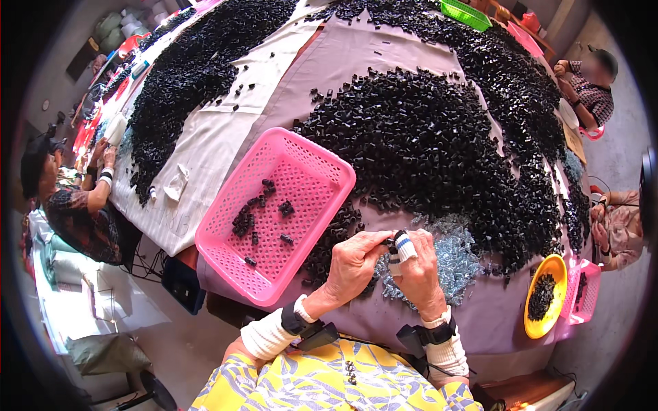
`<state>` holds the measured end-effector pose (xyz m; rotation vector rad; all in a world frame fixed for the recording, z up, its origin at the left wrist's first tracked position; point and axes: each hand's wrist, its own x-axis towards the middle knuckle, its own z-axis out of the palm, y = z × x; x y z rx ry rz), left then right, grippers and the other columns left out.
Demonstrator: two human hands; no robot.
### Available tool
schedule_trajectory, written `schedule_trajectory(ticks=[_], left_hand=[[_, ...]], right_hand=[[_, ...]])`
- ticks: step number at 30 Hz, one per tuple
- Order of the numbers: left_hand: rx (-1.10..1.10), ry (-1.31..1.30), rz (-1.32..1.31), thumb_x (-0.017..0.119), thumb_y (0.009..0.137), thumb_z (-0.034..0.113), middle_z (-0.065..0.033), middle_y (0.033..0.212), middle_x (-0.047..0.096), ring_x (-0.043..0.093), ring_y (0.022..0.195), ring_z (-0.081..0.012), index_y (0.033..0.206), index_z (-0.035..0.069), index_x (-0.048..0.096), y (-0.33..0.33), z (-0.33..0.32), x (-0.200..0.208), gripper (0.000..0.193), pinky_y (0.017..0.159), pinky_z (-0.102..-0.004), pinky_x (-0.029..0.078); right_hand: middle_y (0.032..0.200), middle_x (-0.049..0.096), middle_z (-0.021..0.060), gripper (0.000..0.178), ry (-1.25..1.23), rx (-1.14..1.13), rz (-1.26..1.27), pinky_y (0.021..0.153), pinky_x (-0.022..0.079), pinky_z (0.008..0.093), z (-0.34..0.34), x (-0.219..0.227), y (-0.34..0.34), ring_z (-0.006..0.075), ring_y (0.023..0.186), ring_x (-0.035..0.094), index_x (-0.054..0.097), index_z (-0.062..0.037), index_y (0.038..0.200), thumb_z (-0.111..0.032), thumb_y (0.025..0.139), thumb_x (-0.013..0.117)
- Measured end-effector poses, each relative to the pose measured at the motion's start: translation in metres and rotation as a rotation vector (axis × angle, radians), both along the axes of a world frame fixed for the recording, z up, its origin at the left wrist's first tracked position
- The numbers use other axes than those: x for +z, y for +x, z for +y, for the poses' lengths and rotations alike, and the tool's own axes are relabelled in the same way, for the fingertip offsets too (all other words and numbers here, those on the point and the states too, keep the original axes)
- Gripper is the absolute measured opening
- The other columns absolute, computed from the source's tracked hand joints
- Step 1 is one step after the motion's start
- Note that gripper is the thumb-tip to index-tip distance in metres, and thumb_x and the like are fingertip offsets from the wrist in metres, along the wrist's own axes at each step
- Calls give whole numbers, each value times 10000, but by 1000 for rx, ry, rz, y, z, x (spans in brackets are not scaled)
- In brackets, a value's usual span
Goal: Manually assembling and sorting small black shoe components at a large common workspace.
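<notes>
My left hand and my right hand meet above the near edge of the table, fingers pinched together. Between the fingertips is a small black piece, mostly hidden, so its exact kind cannot be made out. White bands, one with a blue stripe, wrap fingers of my right hand. Under and beside that hand lies a heap of small clear, bluish pieces. A large pile of short black tube-like pieces spreads beyond. Left of my hands, a pink perforated basket holds several joined black pieces.
At the right edge stand a yellow bowl of black pieces and a pink basket. A green basket sits at the far side. Co-workers sit at left and right; another person's arms show at right. A crumpled white scrap lies left.
</notes>
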<state>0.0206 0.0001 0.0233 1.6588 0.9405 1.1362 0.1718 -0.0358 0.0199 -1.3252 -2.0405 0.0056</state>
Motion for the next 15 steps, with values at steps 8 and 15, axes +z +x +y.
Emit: schedule_trajectory(ticks=[8,15], left_hand=[[1,18,66,620,761,-75,-140,911,676,662,830,-215,1036,-1,665,-3,0,-2,289,746,-284,517],[-8,58,97,620,758,-71,-149,910,674,664,817,-226,1023,-11,661,-5,0,-8,274,732,-292,519]], right_hand=[[915,546,184,437,37,57,-16,832,433,485,5,8,3,344,854,550,527,79,963,-24,564,672],[891,550,189,318,-20,119,-86,834,433,477,7,7,5,338,841,549,558,84,885,-29,598,636]])
